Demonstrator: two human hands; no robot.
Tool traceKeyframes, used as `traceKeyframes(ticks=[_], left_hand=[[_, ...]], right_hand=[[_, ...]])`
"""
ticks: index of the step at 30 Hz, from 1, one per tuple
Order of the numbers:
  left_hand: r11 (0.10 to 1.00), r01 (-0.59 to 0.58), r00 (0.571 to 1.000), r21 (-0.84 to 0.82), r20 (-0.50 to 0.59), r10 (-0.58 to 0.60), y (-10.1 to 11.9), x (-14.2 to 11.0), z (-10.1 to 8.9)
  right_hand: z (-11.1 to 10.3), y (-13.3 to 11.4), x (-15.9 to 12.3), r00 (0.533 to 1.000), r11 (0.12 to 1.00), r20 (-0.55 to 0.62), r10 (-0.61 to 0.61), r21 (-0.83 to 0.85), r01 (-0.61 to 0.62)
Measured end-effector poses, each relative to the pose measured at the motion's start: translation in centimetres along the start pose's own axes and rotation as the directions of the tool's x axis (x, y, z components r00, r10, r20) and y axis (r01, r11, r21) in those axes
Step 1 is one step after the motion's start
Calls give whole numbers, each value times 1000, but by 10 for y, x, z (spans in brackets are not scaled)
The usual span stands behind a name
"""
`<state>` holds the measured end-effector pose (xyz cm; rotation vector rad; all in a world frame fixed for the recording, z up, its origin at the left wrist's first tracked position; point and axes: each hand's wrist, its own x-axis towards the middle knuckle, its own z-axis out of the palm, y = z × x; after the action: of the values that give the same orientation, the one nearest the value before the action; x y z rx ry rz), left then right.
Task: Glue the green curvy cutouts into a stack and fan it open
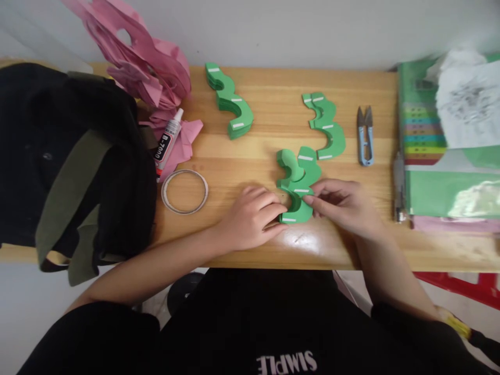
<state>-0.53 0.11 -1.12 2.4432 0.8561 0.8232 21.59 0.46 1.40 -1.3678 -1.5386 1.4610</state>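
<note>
Close in front of me lies a stack of wavy green paper cutouts (305,169) with short white strips on top. One lighter end of a piece curls out at its upper left. My left hand (253,217) reaches in from the left, its thumb and fingertips closed on the stack's lower left end. At the right edge, my right hand (344,203) pinches the stack between thumb and forefinger beside a white strip. Behind sit two more green stacks with white strips, a left stack (241,112) and a right stack (332,130).
Blue-handled thread snips (366,138) lie right, near a utility knife (399,187) and green packets (449,192) under crumpled white paper (469,104). Leftward are a tape ring (164,194), a B-7000 glue tube (167,140), pink paper (156,67) and a black bag (78,114).
</note>
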Motion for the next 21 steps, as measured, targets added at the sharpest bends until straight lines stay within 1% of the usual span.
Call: traceKeyframes(ticks=[6, 13, 15, 19, 21], left_hand=[[1000, 2, 1000, 9, -7, -2, 0, 0, 0], [1000, 16, 999, 18, 34, -16, -1, 1, -1], [999, 28, 999, 16, 36, -28, -2, 1, 0], [999, 47, 998, 2, 40, -47, -2, 1, 0], [998, 58, 997, 3, 46, -58, -2, 1, 0]], right_hand=[[1, 1, 1, 1000, 1000, 10, -6, -30, 7], [-3, 2, 1, 999, 999, 19, 25, 47, -26], [-5, 1, 1, 1000, 998, -15, 22, 59, -21], [-10, 1, 1, 991, 996, -133, 0, 91, 12], [-10, 0, 0, 992, 996, -129, 2, 90, 10]])
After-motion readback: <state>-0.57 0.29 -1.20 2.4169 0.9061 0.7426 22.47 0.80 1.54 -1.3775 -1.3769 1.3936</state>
